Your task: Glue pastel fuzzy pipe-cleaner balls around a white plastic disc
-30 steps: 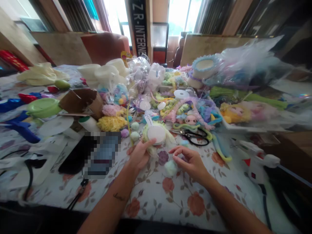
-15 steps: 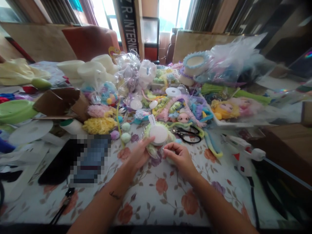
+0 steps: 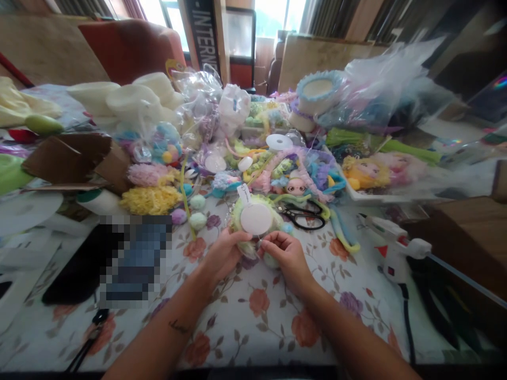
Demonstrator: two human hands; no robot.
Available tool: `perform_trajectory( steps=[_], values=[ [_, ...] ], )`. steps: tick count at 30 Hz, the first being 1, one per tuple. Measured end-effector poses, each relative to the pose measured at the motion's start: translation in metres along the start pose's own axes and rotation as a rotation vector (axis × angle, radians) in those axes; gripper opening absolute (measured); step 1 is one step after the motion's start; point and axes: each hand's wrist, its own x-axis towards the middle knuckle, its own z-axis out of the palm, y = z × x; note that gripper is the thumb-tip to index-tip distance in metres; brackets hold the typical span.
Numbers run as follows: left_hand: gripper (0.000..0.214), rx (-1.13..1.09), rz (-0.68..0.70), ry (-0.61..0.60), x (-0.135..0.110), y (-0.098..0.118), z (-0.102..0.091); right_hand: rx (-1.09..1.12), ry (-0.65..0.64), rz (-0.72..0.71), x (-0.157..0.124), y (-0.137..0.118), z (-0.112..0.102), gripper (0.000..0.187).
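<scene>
A round craft piece (image 3: 256, 219) with a flat white disc and a pale yellow-green ruffled edge rests in my left hand (image 3: 226, 252), thumb over its lower rim. From its top sticks a small white tag (image 3: 244, 193) with dark writing. My right hand (image 3: 285, 254) is closed in a pinch just below the disc; a thin pale strand seems to run to its fingertips, too fine to name surely. Black-handled scissors (image 3: 303, 216) lie right of the piece. Pale green and purple pompoms (image 3: 198, 219) sit to its left.
Doll heads, ribbons and trims crowd the back, with a doll face (image 3: 296, 184) among them. A glue gun (image 3: 396, 245) with its cord lies at right, near a white tray (image 3: 372, 198). A black phone-like slab (image 3: 81, 264) and a cardboard box (image 3: 75, 161) are at left.
The view has shifted slightly, so the background sits higher and farther left. My right fingertips have moved a little closer to the disc's lower edge; my left hand keeps its hold.
</scene>
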Motion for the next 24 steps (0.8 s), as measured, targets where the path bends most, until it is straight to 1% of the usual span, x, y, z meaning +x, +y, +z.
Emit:
perform_trajectory(
  steps=[3,5,8,14,17,20,24],
  values=[
    [0.041,0.072,0.048,0.004,-0.0021,-0.0008,0.0018,0.005,0.019,-0.020,0.0011,0.0015,0.0010,0.018],
    [0.037,0.125,0.065,-0.004,-0.0037,-0.0012,0.0030,0.007,0.023,-0.029,0.0021,0.0023,0.0014,0.018],
    [0.028,0.176,0.052,-0.003,-0.0053,-0.0018,0.0037,0.015,0.019,-0.027,0.0029,0.0027,0.0018,0.018],
    [0.028,0.178,0.045,0.011,-0.0047,-0.0026,0.0017,0.039,0.027,-0.018,0.0011,0.0034,0.0021,0.019],
    [0.021,0.191,0.027,0.030,-0.0064,-0.0010,0.0035,0.046,0.024,-0.019,0.0004,0.0028,0.0026,0.019],
    [0.016,0.208,0.061,0.063,-0.0083,0.0006,0.0073,0.038,0.013,-0.015,0.0000,0.0011,0.0042,0.019],
    [0.014,0.197,0.077,0.065,-0.0060,0.0013,0.0082,0.047,0.006,-0.009,0.0005,0.0003,0.0033,0.020]
  ],
)
